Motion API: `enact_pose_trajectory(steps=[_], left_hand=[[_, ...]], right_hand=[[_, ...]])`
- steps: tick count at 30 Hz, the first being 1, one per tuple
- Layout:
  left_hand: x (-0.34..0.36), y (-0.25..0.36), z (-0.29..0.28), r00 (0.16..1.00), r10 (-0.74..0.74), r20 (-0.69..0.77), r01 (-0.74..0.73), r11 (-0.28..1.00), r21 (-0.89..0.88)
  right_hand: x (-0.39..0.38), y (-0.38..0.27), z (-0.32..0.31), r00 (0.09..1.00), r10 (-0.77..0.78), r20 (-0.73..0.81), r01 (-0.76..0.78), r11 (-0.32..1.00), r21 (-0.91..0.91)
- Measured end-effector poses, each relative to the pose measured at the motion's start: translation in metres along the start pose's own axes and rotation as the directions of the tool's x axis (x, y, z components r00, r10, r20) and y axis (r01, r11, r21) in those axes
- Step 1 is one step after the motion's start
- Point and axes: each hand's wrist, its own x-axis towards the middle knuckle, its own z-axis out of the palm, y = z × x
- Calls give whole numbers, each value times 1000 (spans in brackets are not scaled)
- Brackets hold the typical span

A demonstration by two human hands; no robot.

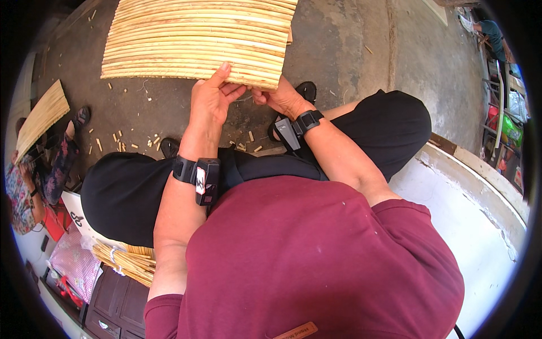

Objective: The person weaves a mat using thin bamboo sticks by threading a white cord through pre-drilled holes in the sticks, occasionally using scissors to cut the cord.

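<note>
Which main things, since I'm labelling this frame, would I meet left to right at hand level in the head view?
Co-worker's slatted panel, left hand, right hand, black-clad right knee, green item near the right rim. The large slatted panel overlaps both hands, so I leave it out.

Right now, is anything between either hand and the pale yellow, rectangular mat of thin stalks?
Nothing visible: the left hand holds the mat at its near edge, thumb on top; the right hand is at the mat's near right corner, partly hidden.
</note>
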Motion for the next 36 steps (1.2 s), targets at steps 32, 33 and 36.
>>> enact_pose_trajectory(steps=[32, 33, 36], left_hand=[[2, -4, -8, 1000, 15, 2, -15, 988, 156], [2, -4, -8, 1000, 16, 1, -16, 988, 156], [0, -2, -5, 1000, 18, 18, -20, 988, 151]], right_hand=[[-1, -2, -2, 996, -13, 84, 24, 990, -139], [-3, -3, 2, 996, -12, 85, 24, 990, -140], [-8, -6, 8, 1000, 1, 7, 0, 1000, -31]])
